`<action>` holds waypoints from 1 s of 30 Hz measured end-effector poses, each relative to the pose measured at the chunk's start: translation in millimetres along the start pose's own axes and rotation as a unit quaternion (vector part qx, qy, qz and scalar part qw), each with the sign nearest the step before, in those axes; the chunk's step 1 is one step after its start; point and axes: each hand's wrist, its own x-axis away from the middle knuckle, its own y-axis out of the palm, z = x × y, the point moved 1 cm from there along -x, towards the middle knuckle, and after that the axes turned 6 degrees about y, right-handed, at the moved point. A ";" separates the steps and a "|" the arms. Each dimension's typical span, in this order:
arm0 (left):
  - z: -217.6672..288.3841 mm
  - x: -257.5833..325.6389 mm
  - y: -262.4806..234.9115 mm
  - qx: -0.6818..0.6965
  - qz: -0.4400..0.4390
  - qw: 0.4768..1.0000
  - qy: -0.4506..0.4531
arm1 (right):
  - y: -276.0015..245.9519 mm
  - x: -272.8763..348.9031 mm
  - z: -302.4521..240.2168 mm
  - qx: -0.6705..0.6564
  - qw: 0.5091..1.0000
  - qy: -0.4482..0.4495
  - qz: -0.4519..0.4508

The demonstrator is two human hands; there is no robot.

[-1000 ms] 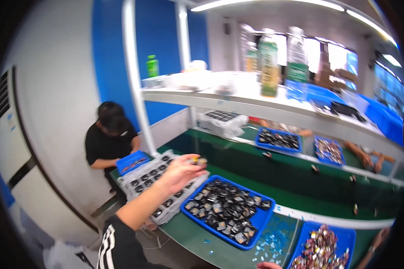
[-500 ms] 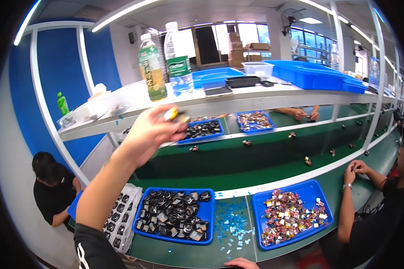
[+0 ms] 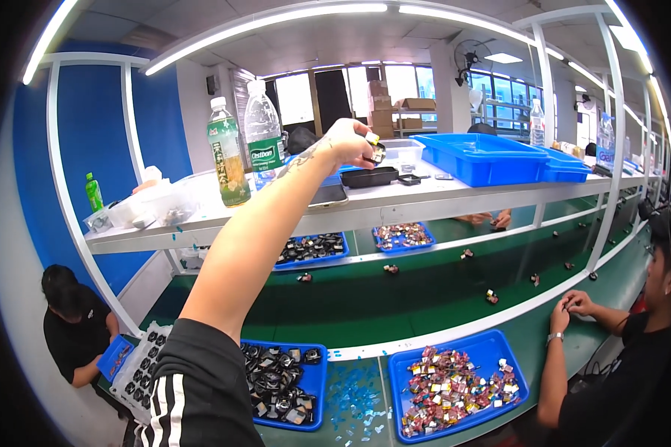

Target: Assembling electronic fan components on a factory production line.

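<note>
Above white shelf (image 3: pixel 397 193), left hand (image 3: pixel 345 144) pinches small black-and-yellow part (image 3: pixel 378 153), showing at hand's right edge.

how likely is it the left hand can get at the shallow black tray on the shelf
Probably yes: the left hand appears just above the shallow black tray on the shelf, with nothing visible between them. It is holding a small electronic module, though, and depth is hard to judge.

One raised hand (image 3: pixel 348 144); five filled blue trays (image 3: pixel 490 348).
</note>
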 end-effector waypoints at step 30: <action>23.8 162.2 -139.2 -0.026 0.078 0.996 0.038 | -20.8 -404.7 -366.1 0.319 0.836 -0.439 0.084</action>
